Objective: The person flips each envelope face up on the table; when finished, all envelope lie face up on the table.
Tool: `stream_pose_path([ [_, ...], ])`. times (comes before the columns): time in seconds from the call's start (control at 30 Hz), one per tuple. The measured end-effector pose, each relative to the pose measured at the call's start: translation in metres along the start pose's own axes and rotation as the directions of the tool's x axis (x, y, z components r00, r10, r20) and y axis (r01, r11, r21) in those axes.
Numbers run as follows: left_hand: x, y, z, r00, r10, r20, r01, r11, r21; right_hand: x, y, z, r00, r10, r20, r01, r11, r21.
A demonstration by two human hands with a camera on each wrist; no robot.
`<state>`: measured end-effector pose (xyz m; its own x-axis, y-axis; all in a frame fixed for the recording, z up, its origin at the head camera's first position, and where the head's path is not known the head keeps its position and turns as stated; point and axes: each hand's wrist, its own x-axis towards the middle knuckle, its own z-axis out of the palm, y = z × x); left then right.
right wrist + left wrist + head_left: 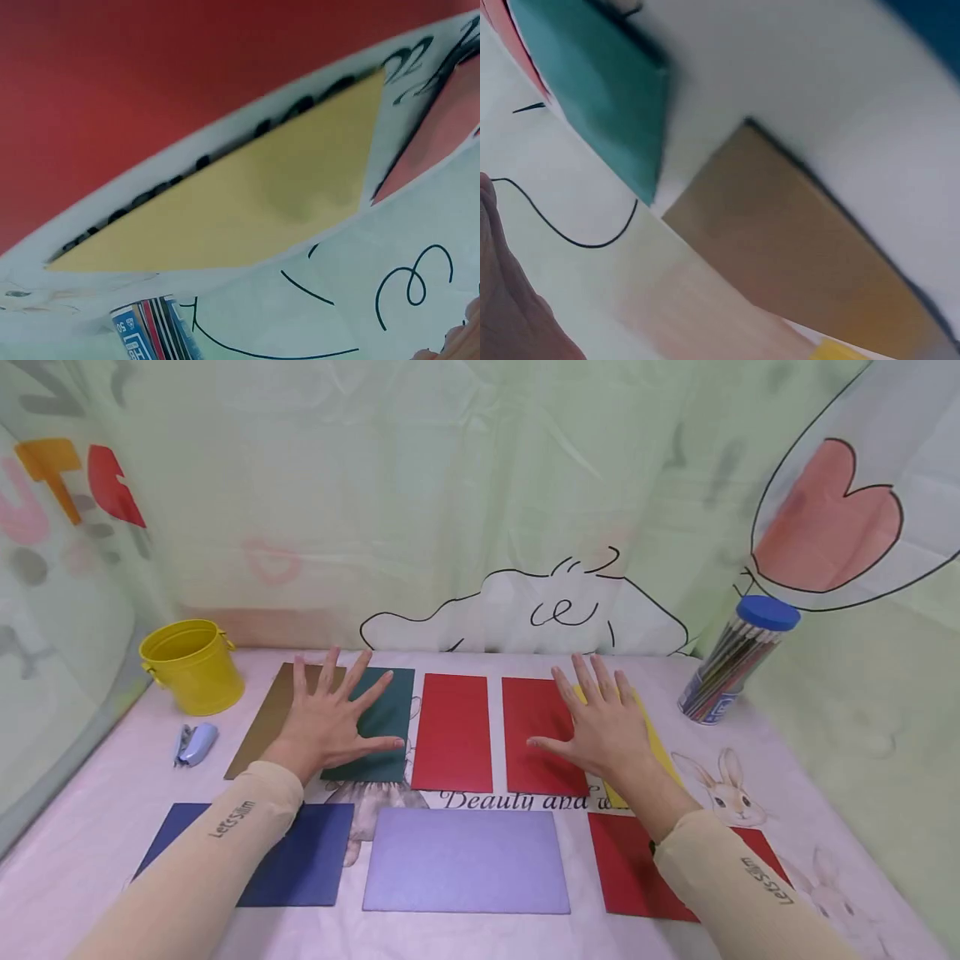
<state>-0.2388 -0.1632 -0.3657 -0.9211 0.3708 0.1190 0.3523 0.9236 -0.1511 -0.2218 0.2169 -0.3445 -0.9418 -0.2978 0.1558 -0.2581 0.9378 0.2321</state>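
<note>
Both hands are spread flat with fingers apart and hold nothing. My left hand (326, 722) is over the brown card (262, 727) and the dark green card (390, 702), hiding part of each. My right hand (603, 727) is above a red card (528, 718) and a yellow card (656, 743). Between the hands lies another red card (453, 731). The nearer row has a dark blue card (307, 852) partly under the left forearm, a lavender card (465, 860), and a red card (630, 868) partly behind the right forearm. Whether either hand touches the cards I cannot tell.
At the back left stands a yellow bucket (198, 668), with a light blue stapler-like tool (197, 744) in front of it. A clear tube of pencils with a blue lid (738, 660) stands at the back right. Printed curtains rise behind the pink tablecloth (457, 939).
</note>
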Motion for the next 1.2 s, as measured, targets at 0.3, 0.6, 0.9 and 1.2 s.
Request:
stream_pose_path([
  [0.3,-0.018,0.016,-0.018,0.991,0.097,-0.097,-0.111,0.981,-0.157,-0.013,-0.006,-0.024,0.983,-0.134,0.129,0.08,0.93,0.36],
  [0.6,-0.069,0.036,-0.026,0.951,0.308,-0.035,-0.237,0.648,-0.724,-0.051,-0.033,-0.038,0.909,-0.351,0.226,0.076,0.671,0.738],
  [0.9,-0.089,0.04,-0.016,0.897,0.437,0.063,-0.218,0.561,-0.798,-0.068,-0.045,-0.027,0.838,-0.472,0.273,0.089,0.612,0.786],
  [1.2,-0.088,0.043,-0.008,0.87,0.484,0.091,-0.264,0.614,-0.744,-0.067,-0.042,-0.021,0.827,-0.468,0.311,0.106,0.672,0.733],
])
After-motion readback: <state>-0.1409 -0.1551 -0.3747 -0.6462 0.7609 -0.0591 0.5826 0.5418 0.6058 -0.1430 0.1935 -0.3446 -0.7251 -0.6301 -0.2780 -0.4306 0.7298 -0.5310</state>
